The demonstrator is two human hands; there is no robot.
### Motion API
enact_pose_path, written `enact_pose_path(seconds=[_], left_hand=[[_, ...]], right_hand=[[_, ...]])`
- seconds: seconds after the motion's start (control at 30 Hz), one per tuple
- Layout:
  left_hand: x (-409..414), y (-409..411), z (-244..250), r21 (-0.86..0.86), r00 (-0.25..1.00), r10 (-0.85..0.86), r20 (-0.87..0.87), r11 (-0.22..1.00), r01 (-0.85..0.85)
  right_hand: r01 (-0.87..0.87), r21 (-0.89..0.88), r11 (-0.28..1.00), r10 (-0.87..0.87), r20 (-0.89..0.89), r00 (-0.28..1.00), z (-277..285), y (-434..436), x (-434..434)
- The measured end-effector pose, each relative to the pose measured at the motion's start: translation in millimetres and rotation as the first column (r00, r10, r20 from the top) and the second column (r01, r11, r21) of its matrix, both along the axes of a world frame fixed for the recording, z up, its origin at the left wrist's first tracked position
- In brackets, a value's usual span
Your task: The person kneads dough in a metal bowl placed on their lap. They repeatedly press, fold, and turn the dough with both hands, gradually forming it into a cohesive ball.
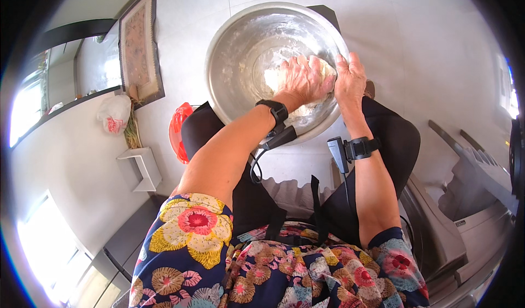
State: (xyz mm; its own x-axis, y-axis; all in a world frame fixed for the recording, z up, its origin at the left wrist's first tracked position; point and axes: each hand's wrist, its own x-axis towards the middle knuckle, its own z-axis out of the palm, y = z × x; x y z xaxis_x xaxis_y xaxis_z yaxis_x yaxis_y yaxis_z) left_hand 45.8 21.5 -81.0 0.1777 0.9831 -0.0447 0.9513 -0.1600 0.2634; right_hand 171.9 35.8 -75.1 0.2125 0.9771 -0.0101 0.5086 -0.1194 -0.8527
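A wide metal bowl point(233, 57) sits before me, at my knees, its inside smeared with white flour. My left hand point(299, 78) reaches into it and clasps a pale lump of dough point(327, 69) against the right side of the bowl. The fingers curl over the dough and hide much of it. Floury bits lie around the lump on the bowl's floor. At the right rim, my right hand point(349, 76) grips the bowl's edge, with the thumb side toward the dough. Black straps with small devices circle both wrists.
A red plastic bag point(179, 131) is beside my left knee. Farther left are a patterned rug point(141, 45), a white plastic bag point(115, 113) and a small white shelf point(143, 168). Grey plastic furniture point(475, 185) stands at right. A cable point(256, 168) hangs from the left wrist device.
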Motion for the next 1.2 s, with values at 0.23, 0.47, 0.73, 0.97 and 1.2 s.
enact_pose_path(seconds=[0.23, 0.47, 0.73, 0.97, 1.2], left_hand=[[-7, 36, 0, -0.143, 0.989, 0.115, 0.088, 0.985, -0.102], [-19, 48, 12, -0.217, 0.968, 0.24, 0.07, 0.951, -0.22], [-69, 37, 29, 0.036, 0.938, 0.309, 0.159, 0.947, -0.318], [-93, 24, 19, -0.274, 0.773, 0.455, 0.443, 0.889, -0.367], [-47, 14, 27, -0.261, 0.942, 0.33, 0.059, 0.916, -0.304]], right_hand=[[-0.051, -0.01, 0.999, 0.051, 0.016, 0.999, 2, 4, 4], [-0.088, 0.035, 0.996, 0.086, 0.042, 0.995, 0, 12, 4], [-0.01, -0.016, 1.0, 0.009, -0.018, 1.0, -2, 13, -1], [-0.037, 0.045, 0.998, 0.038, -0.008, 0.999, -9, 12, -4], [-0.01, -0.052, 0.999, 0.01, -0.003, 1.0, -5, 13, 3]])
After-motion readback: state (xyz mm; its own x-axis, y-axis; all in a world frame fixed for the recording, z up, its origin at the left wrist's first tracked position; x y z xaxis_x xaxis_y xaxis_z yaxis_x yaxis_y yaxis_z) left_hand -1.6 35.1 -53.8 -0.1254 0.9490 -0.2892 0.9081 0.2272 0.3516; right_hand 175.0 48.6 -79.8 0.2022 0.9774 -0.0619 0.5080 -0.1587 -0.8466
